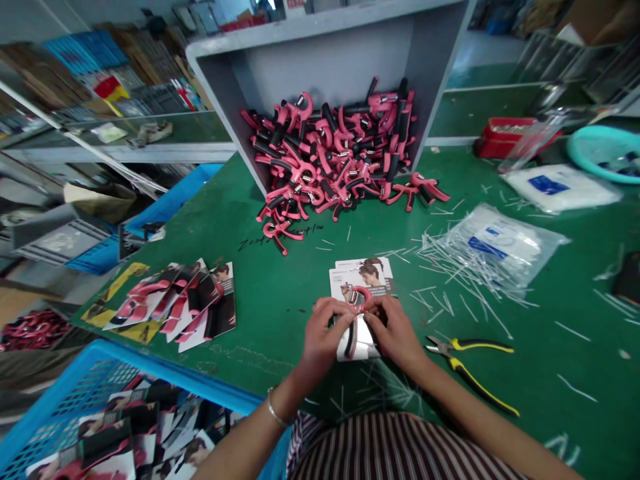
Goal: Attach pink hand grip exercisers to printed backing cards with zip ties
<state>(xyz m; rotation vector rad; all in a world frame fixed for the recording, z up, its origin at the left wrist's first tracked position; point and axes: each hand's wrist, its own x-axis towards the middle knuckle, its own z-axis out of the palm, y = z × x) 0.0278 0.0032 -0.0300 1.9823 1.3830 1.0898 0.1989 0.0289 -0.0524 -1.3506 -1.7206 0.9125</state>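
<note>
On a printed backing card [340, 287] lies a pink and black hand grip exerciser [361, 293] with a metal spring. My left hand [325, 330] is closed, its thumb and fingers pinching the exerciser's left side near the spring. From the other side my right hand [393, 327] is closed on it too, and the fingertips of both hands nearly meet. Whether a thin tie sits between the fingers, I cannot make out. Another card [384, 267] shows underneath, offset to the right. To the right lie diagonal cutters [463, 360] with yellow and black handles, jaws apart.
A tipped grey bin [330, 33] spills many exercisers [340, 153] onto the green table [210, 230]. Loose white cable ties [450, 260] and their bag [505, 243] lie right. Carded exercisers [175, 300] lie left, above a blue crate [165, 373] of more. A red box [510, 133] stands far right.
</note>
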